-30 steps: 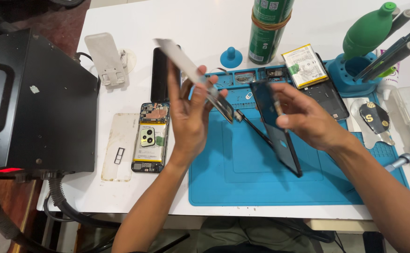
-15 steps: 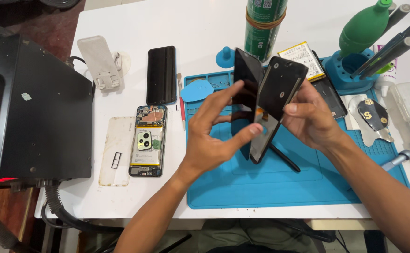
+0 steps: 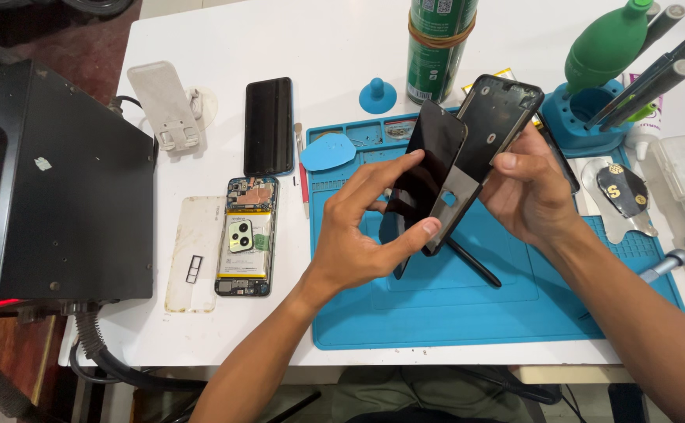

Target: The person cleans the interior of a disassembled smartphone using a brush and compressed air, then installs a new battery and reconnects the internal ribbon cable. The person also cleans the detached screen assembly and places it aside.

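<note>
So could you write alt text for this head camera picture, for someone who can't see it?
Two bare hands hold phone parts above a blue work mat: the left hand grips a black screen panel, the right hand a black phone frame beside it. An opened phone lies on the white table to the left.

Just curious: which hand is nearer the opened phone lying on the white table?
Left. The left hand hovers just right of the opened phone; the right hand is farther right.

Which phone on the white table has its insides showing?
The opened phone beside the clear case: its battery and camera show. The black phone above it lies shut and dark.
</note>
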